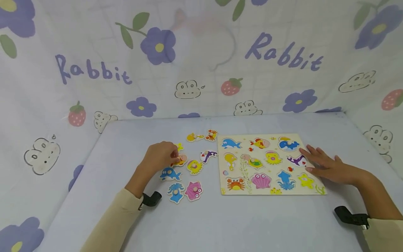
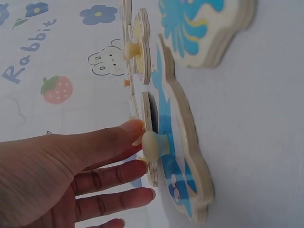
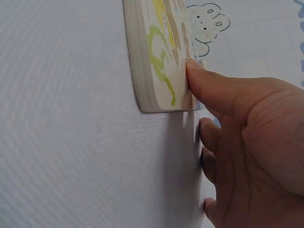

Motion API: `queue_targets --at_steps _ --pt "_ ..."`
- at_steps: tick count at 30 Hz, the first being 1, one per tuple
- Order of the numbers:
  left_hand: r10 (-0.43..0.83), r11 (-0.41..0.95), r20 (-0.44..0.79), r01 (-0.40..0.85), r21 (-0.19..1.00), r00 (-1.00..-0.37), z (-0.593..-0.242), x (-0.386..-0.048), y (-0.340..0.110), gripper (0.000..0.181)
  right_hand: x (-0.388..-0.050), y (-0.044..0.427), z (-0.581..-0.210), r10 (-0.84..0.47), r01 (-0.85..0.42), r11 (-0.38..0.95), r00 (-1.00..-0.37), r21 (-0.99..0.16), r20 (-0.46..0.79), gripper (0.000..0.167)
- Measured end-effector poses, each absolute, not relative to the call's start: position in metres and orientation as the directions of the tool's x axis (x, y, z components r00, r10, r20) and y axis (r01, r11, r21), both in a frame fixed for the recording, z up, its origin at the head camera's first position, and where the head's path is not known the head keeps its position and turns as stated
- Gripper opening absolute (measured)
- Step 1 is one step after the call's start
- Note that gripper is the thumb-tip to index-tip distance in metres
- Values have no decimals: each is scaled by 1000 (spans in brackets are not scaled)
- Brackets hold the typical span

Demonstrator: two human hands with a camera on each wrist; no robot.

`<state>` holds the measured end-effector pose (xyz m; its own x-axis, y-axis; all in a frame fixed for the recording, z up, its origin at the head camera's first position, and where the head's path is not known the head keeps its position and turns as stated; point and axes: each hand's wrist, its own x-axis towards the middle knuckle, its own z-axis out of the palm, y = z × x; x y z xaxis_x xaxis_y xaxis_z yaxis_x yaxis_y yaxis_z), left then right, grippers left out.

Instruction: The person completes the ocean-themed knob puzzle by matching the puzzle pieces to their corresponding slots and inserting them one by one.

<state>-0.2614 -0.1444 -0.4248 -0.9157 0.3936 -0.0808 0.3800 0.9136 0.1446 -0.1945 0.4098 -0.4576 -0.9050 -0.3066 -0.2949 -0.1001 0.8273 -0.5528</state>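
Note:
My left hand [image 1: 160, 155] pinches a red and yellow fish puzzle piece [image 1: 181, 161] between thumb and fingers, among the loose pieces left of the board. A blue dolphin piece [image 2: 183, 142] with a round wooden knob lies just in front of that hand. My right hand [image 1: 330, 168] rests with spread fingers on the right edge of the wooden puzzle board [image 1: 274, 190]. In the right wrist view the thumb [image 3: 213, 88] lies on the board's top face; the other fingers are beyond its edge. A blue whale piece [image 1: 284, 145] with a knob sits at the board's top right.
Other loose knobbed pieces lie near the left hand: an orange seahorse [image 1: 194, 137], a crab [image 1: 212, 135], a purple and white shark [image 1: 206, 156], a yellow octopus [image 1: 192, 170], a blue squid [image 1: 176, 197] and a pink shell [image 1: 190, 193]. A printed curtain [image 1: 201, 63] stands behind the table.

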Motion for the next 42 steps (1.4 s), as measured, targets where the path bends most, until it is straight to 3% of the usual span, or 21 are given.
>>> queue_targets --at_steps 27,42 --pt "413 900 -73 394 187 -908 -416 -269 -152 19 -201 405 -455 -317 -105 810 -906 -577 -280 80" --pt "501 829 45 494 263 -865 -413 -263 -125 18 -195 412 -461 -306 -96 811 -911 -576 -278 80"
